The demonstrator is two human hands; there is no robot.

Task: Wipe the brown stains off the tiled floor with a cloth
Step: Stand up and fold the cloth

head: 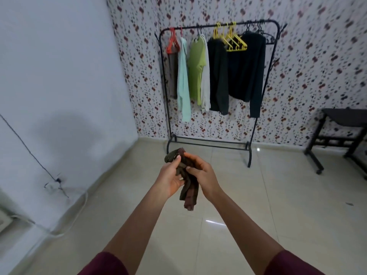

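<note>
Both hands, the left hand (172, 177) and the right hand (202, 176), curl their fingers around a crumpled dark brown cloth (187, 181) above the shiny cream tiled floor (258, 215).

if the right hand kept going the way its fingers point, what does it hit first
The right hand points left across the body, fingers curled on the cloth. Just past the cloth is the left hand, so it would probably meet that first; depth is unclear.
</note>
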